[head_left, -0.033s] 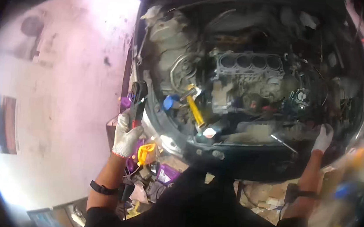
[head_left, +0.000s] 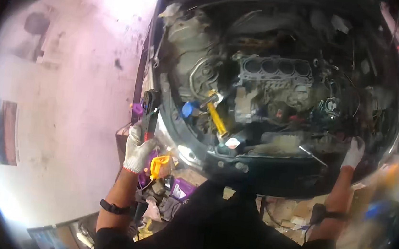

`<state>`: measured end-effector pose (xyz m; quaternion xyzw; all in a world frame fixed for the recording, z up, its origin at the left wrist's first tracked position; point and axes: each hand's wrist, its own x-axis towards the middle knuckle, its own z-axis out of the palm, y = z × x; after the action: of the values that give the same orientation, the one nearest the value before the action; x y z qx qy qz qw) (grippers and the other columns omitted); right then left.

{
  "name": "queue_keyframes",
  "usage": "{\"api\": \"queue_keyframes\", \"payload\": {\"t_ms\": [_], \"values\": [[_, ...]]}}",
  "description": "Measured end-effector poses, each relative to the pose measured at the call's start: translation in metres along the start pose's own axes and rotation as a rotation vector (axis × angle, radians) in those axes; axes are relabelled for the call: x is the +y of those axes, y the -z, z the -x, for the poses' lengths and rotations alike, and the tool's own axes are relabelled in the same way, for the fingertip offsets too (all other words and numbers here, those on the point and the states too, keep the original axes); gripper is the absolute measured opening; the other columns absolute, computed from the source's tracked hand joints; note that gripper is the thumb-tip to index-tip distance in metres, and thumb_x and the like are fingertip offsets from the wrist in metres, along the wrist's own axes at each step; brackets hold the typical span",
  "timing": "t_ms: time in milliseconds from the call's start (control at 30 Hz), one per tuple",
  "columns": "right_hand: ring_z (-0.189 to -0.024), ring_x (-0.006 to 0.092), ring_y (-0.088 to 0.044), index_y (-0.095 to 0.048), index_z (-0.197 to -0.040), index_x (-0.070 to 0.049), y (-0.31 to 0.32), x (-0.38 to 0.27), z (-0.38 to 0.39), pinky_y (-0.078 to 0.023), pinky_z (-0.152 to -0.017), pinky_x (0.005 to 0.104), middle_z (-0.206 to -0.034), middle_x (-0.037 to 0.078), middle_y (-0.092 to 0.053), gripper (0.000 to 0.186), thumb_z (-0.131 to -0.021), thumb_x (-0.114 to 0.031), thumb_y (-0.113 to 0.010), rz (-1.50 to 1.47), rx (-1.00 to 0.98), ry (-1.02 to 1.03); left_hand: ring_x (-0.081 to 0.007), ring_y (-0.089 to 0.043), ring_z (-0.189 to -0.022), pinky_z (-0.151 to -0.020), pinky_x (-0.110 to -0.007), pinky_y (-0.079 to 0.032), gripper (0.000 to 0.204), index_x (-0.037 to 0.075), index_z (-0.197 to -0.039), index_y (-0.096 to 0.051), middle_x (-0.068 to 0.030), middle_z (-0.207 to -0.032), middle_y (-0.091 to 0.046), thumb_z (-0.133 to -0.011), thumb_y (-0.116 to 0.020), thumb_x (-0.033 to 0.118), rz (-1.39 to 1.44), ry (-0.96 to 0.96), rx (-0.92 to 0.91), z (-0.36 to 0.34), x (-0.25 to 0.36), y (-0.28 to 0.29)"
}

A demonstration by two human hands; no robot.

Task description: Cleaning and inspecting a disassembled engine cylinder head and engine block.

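Observation:
My left hand [head_left: 136, 154], in a white knit glove, is closed around a black and red handheld tool [head_left: 150, 112]. Its long black head points up, beside the left front edge of a car's engine bay [head_left: 193, 160]. My right hand [head_left: 353, 153], gloved as well, is at the right front of the bay; its fingers are too blurred to read. Between the hands, a hammer with a yellow handle [head_left: 217, 119] lies among the engine parts, and a thin metal rod [head_left: 313, 155] rests near the front edge. The bare engine block [head_left: 277, 68] shows its open cylinders.
A blue cap [head_left: 188, 109] and a white-and-red cap [head_left: 232, 143] sit near the hammer. Below the bumper are a yellow jug-like container [head_left: 159, 165], a purple container [head_left: 183, 190] and rags. A pale floor [head_left: 83, 89] stretches to the left.
The engine bay and the hammer sit slightly further right in the picture, as the view has shifted a little. Both hands keep their places, and the left still holds the black and red tool.

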<state>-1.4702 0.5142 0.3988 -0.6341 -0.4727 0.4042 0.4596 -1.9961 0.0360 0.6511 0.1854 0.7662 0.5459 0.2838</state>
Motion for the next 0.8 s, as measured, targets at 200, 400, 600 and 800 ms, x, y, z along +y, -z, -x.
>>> {"api": "queue_keyframes", "payload": {"t_ms": [200,400,600,800], "values": [[-0.054,0.0082,-0.047,-0.066,-0.114,-0.01,-0.024,-0.054,0.162,-0.034,-0.046,0.025,-0.074,-0.002,-0.055,0.022,-0.099,-0.026,-0.062,-0.107,-0.178,-0.336,-0.0152,-0.058,-0.107,-0.097,-0.031,-0.048,0.059,0.0,-0.137,-0.053,-0.0059,-0.115,-0.061,-0.08,-0.066,-0.004,0.011,0.111,0.114,0.051,-0.063,0.079],[-0.066,0.0106,-0.054,-0.067,-0.125,-0.005,-0.084,-0.1,0.328,-0.044,-0.055,0.0259,-0.085,0.001,-0.061,0.034,-0.097,-0.019,-0.054,-0.25,-0.275,-0.43,-0.0163,-0.055,-0.096,-0.089,-0.033,-0.047,0.041,0.001,-0.117,-0.064,-0.0061,-0.104,-0.06,-0.078,-0.074,0.005,-0.068,-0.024,-0.017,0.023,-0.135,0.168],[-0.066,0.0121,-0.055,-0.067,-0.126,-0.001,-0.127,-0.13,0.457,-0.046,-0.056,0.0278,-0.086,0.003,-0.063,0.037,-0.097,-0.012,-0.047,-0.353,-0.298,-0.671,-0.0119,-0.053,-0.086,-0.077,-0.03,-0.048,0.025,0.003,-0.104,-0.062,-0.0022,-0.091,-0.056,-0.081,-0.073,0.006,-0.117,0.01,-0.233,-0.033,-0.108,0.222],[-0.065,0.0114,-0.058,-0.069,-0.121,-0.002,-0.141,-0.149,0.516,-0.046,-0.055,0.0265,-0.085,0.003,-0.065,0.026,-0.102,-0.015,-0.055,-0.387,-0.202,-0.704,-0.0107,-0.051,-0.088,-0.08,-0.029,-0.046,0.026,0.004,-0.105,-0.058,-0.0014,-0.093,-0.055,-0.081,-0.068,0.005,-0.2,-0.151,-0.383,-0.081,-0.091,0.216]]}}
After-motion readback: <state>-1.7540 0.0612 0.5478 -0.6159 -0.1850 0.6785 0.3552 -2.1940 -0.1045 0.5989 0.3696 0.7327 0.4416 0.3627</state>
